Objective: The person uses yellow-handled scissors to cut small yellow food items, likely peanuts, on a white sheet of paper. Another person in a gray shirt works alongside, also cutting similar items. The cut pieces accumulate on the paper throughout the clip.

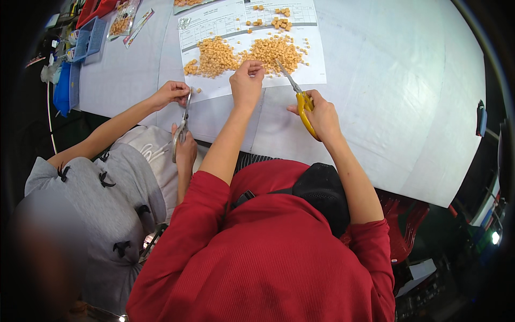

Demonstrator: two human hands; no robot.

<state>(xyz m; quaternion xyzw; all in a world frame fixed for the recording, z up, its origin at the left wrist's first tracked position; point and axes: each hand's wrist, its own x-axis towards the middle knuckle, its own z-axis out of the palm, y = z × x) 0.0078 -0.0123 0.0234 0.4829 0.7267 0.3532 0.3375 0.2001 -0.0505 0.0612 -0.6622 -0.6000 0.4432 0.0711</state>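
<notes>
My right hand (324, 116) is wrapped around the handles of a pair of yellow-handled scissors (303, 107). The metal blades point up and left, with their tips at the near edge of a heap of small orange-tan cubes (273, 51). Just left of the blades, my left hand (247, 85) is closed in a pinch over the near side of the heap. Whatever its fingertips hold is too small to make out. A second heap of the same cubes (215, 56) lies to the left, both on printed paper sheets (314, 78).
On my left, a co-worker's hands (173, 95) work with grey-handled scissors (181, 131) beside a few loose cubes. Larger cube clusters (281, 23) lie farther back. A clear packet (122, 22), a blue basket (90, 40) and a red tray (95, 9) occupy the far left of the white table (397, 91).
</notes>
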